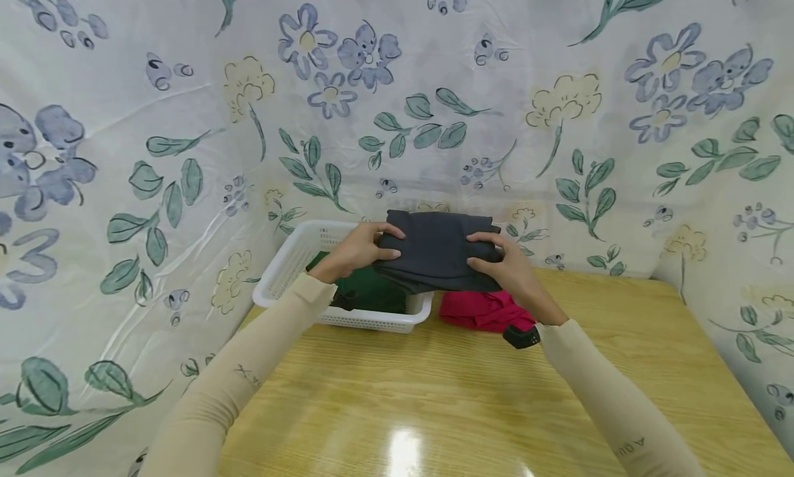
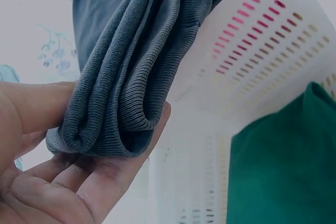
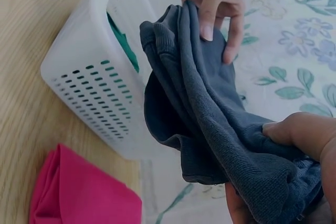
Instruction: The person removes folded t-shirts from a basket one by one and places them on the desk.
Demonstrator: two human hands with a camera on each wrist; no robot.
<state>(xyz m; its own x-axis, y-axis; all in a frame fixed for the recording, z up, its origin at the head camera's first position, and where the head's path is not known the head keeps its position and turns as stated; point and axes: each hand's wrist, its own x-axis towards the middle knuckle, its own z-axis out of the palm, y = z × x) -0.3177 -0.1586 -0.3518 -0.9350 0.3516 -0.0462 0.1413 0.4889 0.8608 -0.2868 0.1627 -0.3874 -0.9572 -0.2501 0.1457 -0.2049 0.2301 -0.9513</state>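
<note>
Left hand point(image 1: 355, 251), right hand point(image 1: 505, 267) both grasping folded ribbed grey knit cloth point(image 1: 437, 249) above perforated white plastic basket point(image 1: 291, 260)

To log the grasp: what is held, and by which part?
Both hands, left hand and right hand, grip the folded grey cloth at its opposite side edges.

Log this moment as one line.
left hand: grips grey cloth | right hand: grips same cloth | cloth: folded, held above basket | basket: green cloth inside | table: pink cloth
</note>
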